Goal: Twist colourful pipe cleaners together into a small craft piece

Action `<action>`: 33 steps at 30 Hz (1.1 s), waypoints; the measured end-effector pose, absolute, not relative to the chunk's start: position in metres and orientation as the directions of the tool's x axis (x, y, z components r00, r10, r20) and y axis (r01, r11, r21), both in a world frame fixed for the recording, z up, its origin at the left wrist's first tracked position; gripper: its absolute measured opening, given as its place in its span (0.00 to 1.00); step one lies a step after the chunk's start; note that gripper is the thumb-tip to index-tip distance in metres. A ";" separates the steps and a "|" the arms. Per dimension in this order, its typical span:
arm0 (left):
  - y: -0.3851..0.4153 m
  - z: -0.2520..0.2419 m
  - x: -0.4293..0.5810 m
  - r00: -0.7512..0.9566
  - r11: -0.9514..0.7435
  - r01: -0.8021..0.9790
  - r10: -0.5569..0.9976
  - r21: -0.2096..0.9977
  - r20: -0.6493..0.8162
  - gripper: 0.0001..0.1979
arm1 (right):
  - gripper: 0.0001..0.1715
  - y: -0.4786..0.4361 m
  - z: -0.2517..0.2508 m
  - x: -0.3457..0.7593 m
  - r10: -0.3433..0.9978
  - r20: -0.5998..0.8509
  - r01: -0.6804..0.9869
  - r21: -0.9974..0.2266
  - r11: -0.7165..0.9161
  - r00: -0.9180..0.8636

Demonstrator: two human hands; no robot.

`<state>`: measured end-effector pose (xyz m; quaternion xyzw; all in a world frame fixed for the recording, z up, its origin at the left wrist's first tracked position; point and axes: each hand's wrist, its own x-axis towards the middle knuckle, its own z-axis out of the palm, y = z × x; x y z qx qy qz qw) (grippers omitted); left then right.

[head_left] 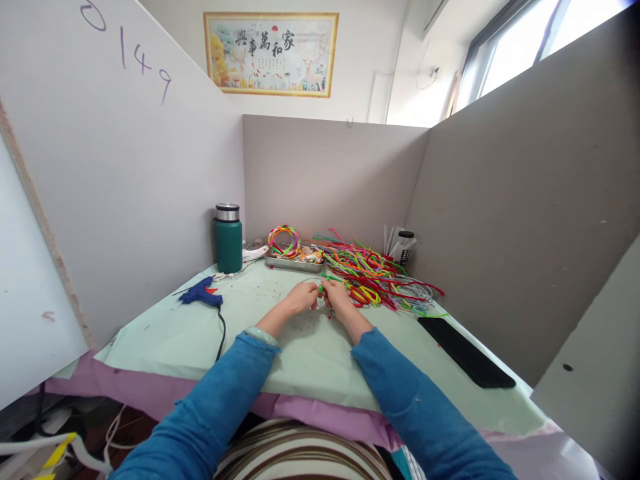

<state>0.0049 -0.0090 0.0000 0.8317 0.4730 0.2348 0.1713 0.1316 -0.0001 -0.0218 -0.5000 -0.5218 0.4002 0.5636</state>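
My left hand (300,297) and my right hand (337,298) meet over the middle of the pale green table cover (165,333), fingers pinched together on a small green piece (320,289), probably a bit of pipe cleaner. Both arms wear blue sleeves, and a pale bangle sits on my left wrist. Just right of my right hand lies a big heap of coloured pipe cleaners (377,273).
A blue glue gun (201,292) with a black cord lies at the left. A green flask (228,240) stands behind it. A metal tray (295,260) with coloured rings sits at the back. A black phone (465,351) lies at the right. Grey partitions wall the desk.
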 end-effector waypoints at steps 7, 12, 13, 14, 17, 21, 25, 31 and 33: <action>-0.013 0.000 0.005 0.474 -0.543 0.730 0.840 0.415 0.264 0.16 | 0.16 0.006 -0.028 0.135 0.947 0.276 0.194 -0.950 0.243 0.166; -0.018 0.003 0.005 0.468 -0.536 0.755 0.844 0.377 0.263 0.16 | 0.17 0.015 -0.035 0.137 0.925 0.343 0.318 -0.906 0.280 0.164; -0.019 0.003 0.005 0.466 -0.534 0.761 0.845 0.369 0.262 0.16 | 0.17 0.016 -0.036 0.137 0.921 0.354 0.339 -0.897 0.285 0.163; -0.019 0.004 0.005 0.464 -0.532 0.765 0.846 0.362 0.262 0.16 | 0.17 0.017 -0.036 0.137 0.917 0.363 0.357 -0.889 0.288 0.163; -0.019 0.003 0.004 0.460 -0.533 0.772 0.844 0.345 0.275 0.16 | 0.18 0.018 -0.037 0.138 0.910 0.382 0.398 -0.869 0.295 0.161; -0.017 0.002 0.004 0.447 -0.537 0.772 0.839 0.340 0.310 0.17 | 0.17 0.016 -0.036 0.138 0.907 0.388 0.396 -0.868 0.299 0.164; -0.012 -0.001 0.006 0.404 -0.518 0.780 0.845 0.349 0.350 0.17 | 0.18 0.012 -0.033 0.136 0.920 0.357 0.313 -0.903 0.296 0.161; -0.004 -0.003 0.007 0.374 -0.484 0.761 0.872 0.433 0.316 0.17 | 0.17 0.004 -0.027 0.133 0.955 0.267 0.120 -0.960 0.252 0.129; -0.004 -0.003 0.007 0.369 -0.470 0.742 0.882 0.477 0.294 0.17 | 0.16 0.001 -0.025 0.133 0.967 0.228 0.065 -0.973 0.222 0.115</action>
